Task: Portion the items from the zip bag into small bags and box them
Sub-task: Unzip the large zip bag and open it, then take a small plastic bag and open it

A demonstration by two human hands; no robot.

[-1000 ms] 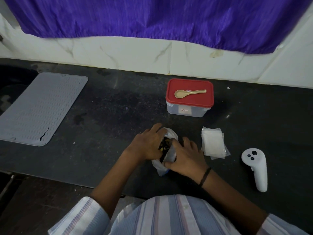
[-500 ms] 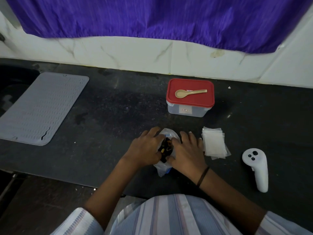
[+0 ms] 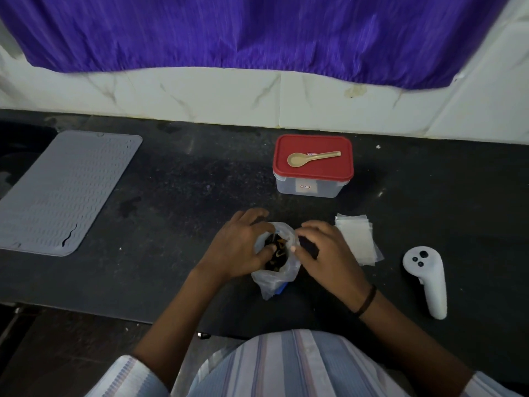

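Observation:
A clear zip bag (image 3: 276,277) with dark items (image 3: 276,253) inside stands on the black counter (image 3: 177,213) in front of me. My left hand (image 3: 239,247) grips the bag's left rim, my right hand (image 3: 326,253) pinches its right rim, and the mouth is spread open between them. A stack of small clear bags (image 3: 357,239) lies just right of my right hand. Behind them stands a clear box with a red lid (image 3: 313,166), shut, and a tan spoon (image 3: 310,158) lies on the lid.
A grey ribbed mat (image 3: 60,190) lies at the counter's left. A white hand controller (image 3: 428,279) lies at the right. A white tiled wall (image 3: 257,98) and a purple curtain (image 3: 257,32) back the counter. The counter's front edge runs just under my forearms.
My hands have drawn apart a little and the zip bag's mouth is wider open, with more of the dark items showing. My right hand has shifted slightly right.

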